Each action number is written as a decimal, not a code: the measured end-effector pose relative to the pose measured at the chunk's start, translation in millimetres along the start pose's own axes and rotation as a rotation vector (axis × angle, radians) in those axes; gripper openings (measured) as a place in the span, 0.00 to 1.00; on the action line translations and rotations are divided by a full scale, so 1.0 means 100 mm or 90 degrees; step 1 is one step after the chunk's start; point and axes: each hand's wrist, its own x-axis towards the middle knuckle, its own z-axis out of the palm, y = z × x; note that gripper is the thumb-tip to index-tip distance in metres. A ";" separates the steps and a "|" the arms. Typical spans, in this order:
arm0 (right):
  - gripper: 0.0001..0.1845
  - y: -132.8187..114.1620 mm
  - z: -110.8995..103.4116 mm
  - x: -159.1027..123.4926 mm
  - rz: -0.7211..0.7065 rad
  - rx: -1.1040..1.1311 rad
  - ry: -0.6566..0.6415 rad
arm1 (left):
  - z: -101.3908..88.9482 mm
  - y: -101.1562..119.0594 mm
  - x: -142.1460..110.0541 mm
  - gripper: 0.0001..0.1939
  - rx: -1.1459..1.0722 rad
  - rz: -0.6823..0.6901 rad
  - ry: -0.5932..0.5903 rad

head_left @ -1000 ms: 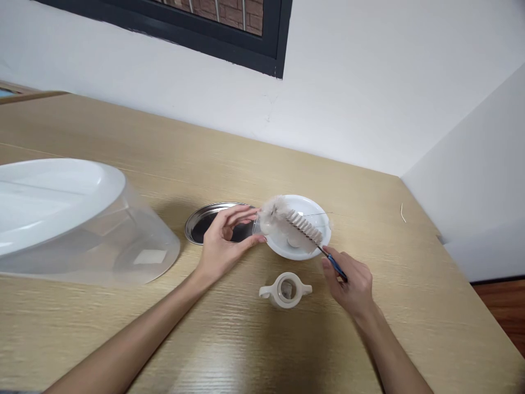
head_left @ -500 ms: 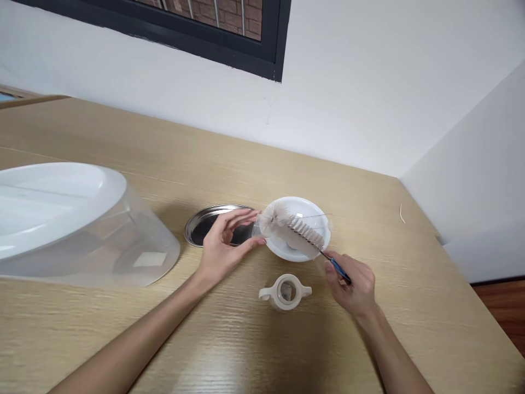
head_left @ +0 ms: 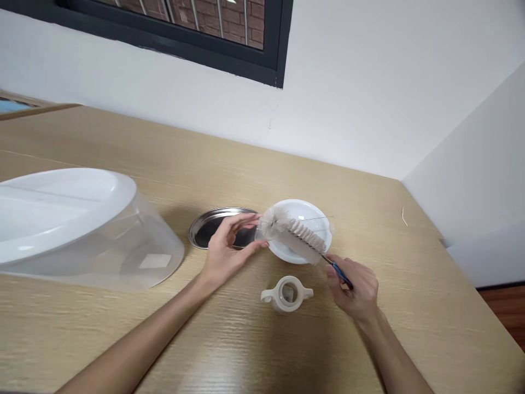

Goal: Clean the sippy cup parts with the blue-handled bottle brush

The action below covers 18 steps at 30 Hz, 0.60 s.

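A white bottle brush (head_left: 305,236) with a twisted wire stem and a blue handle is gripped by my right hand (head_left: 356,287), its bristles slanting up to the left. My left hand (head_left: 229,243), thumb and fingers curved, holds a clear thin-walled thing (head_left: 258,232) at the brush's bristly tip. Its full shape is hard to make out, and whether the bristles are inside it I cannot tell. Beneath the brush is a white bowl (head_left: 281,253). Nearer me stands a cream two-handled holder (head_left: 287,307) with a round opening.
Behind my left hand lies an oval metal tray (head_left: 200,235). A large clear-sided container with a white top (head_left: 123,186) takes up the left of the wooden table (head_left: 197,350). A thin pale strip (head_left: 404,216) lies at the right. A wall and window frame (head_left: 270,60) stand behind.
Both hands and the brush keep nearly the same pose. The whole view has shifted slightly, so everything sits a little lower and further right.
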 end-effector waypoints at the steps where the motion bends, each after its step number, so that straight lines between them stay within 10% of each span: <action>1: 0.15 0.00 0.00 0.00 -0.004 0.000 -0.002 | 0.00 0.00 0.00 0.29 -0.002 0.005 0.000; 18: 0.15 0.01 -0.03 -0.01 0.002 -0.004 0.010 | 0.00 0.02 0.01 0.30 0.008 0.026 0.006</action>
